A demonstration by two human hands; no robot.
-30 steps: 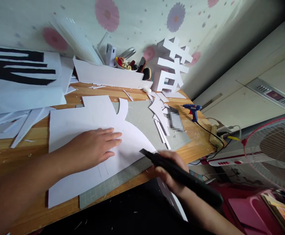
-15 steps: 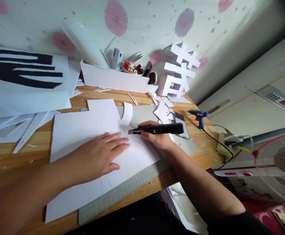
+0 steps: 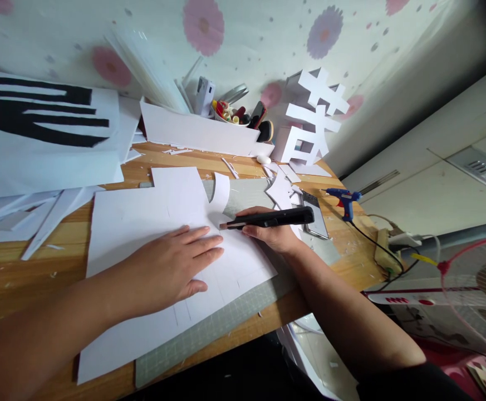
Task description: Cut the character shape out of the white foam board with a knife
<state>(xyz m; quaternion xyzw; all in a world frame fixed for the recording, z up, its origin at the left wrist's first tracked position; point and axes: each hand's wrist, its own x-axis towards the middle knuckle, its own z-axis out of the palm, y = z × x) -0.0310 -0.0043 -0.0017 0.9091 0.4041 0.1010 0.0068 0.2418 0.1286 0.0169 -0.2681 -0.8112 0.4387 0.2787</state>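
A large white board [image 3: 121,234] lies over a grey-green cutting mat [image 3: 209,323], with faint pencil lines on its surface. My left hand [image 3: 178,264] rests flat on the board, fingers spread. In my right hand [image 3: 274,231] is a black utility knife [image 3: 274,216], gripped with its blade end pointing left and touching the board just past my left fingertips. A curved tongue of the board [image 3: 221,192] sticks up from the far edge near the blade. The blade tip itself is hard to make out.
White offcuts [image 3: 282,189] and a dark flat device [image 3: 315,214] lie right of the board. A blue glue gun [image 3: 343,201] stands near the table's right edge. White cut-out characters [image 3: 309,122] lean at the wall; a pink fan [image 3: 476,278] is at right.
The view has shifted slightly. Both hands stay nearly in place on the board, with the knife still held at about the same spot.
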